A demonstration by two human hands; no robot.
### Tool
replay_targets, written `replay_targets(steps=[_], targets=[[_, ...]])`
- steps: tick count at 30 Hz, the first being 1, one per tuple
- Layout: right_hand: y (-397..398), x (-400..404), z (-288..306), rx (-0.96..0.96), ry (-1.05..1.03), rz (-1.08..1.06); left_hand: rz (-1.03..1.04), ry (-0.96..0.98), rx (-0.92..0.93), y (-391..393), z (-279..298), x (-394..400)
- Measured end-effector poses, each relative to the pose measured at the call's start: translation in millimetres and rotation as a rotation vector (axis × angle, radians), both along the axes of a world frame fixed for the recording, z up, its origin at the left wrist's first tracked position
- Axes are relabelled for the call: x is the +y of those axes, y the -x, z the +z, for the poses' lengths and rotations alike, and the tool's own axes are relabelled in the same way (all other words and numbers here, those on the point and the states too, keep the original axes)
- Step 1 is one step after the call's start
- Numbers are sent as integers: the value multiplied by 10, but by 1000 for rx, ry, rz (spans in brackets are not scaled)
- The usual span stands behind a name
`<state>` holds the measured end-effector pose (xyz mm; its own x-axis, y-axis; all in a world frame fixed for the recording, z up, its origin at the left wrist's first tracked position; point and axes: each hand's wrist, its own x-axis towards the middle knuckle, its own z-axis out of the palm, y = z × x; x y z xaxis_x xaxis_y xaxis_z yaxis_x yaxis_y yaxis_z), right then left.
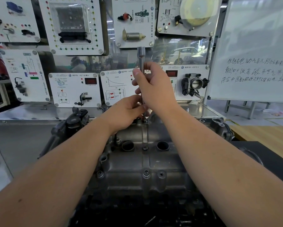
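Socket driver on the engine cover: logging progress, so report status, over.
Right hand grips socket driver mid-shaft, upright. Left hand pinches its lower end, tip on a bolt in the engine cover. Nothing blocking.

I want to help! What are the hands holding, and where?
A long silver metal socket rod, standing upright on the grey metal engine cover. The right hand grips its middle; the left hand pinches its lower end.
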<state>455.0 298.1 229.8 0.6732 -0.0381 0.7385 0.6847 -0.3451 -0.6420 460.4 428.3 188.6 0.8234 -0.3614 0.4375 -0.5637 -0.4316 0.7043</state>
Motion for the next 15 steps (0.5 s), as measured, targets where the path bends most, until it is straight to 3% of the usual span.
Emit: replay_targets(steps=[15], targets=[[20,34,12,-12,28,-56,1,26,53,-10,-7,-6]])
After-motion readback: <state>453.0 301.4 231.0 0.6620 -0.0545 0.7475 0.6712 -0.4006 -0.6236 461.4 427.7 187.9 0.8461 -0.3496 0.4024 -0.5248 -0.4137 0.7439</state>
